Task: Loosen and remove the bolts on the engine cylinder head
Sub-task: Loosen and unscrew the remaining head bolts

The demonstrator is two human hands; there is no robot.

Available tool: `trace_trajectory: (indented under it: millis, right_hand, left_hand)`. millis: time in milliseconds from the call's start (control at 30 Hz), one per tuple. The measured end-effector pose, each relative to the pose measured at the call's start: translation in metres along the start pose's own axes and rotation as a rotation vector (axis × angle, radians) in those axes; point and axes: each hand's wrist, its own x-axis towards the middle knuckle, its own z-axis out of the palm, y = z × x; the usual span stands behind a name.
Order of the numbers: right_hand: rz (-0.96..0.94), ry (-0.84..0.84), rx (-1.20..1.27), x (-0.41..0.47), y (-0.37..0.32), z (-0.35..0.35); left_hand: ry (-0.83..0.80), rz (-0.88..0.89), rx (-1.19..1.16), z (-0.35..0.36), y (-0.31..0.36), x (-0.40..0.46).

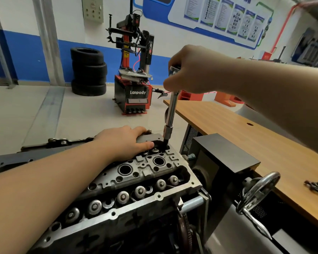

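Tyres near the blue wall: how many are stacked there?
4, in one stack on the floor left of the red machine: top tyre, second, third, bottom. Others behind the stack would be hidden.

Both forearms bare, no sleeves, gloves; left hand (125,142), right hand (193,70) unadorned

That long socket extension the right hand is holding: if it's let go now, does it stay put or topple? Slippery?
The socket extension looks like polished steel, so probably stiff and heavy for its size. It stands tall and slightly tilted, with only its socket end seated in the cylinder head, so it would likely lean or tip if the right hand lets go. The shiny shaft may be slippery.
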Motion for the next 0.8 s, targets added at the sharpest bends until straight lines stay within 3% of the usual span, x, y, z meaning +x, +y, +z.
trace_trajectory:
  millis: [167,367,600,733,800]
  right_hand:
    - [0.06,0.002,-0.073,0.009,-0.011,0.001]
    - [0.13,-0.054,-0.453,0.016,-0.012,0.004]
    - [0.218,0.202,-0.37,0.01,0.008,0.02]
    - [0.171,0.213,-0.31,0.001,0.023,0.018]
    - [0.153,0.218,-0.29,-0.001,0.028,0.018]
  left_hand:
    - [-0.002,-0.001,0.009,0.0,0.0,0.0]
    - [0.005,-0.004,0.006,-0.001,0.001,-0.003]
    - [0.007,-0.008,0.015,-0.003,0.002,-0.006]
    - [0.003,-0.027,-0.009,-0.006,0.004,-0.008]
    - [0.085,0.001,-0.082,-0.01,0.009,-0.01]
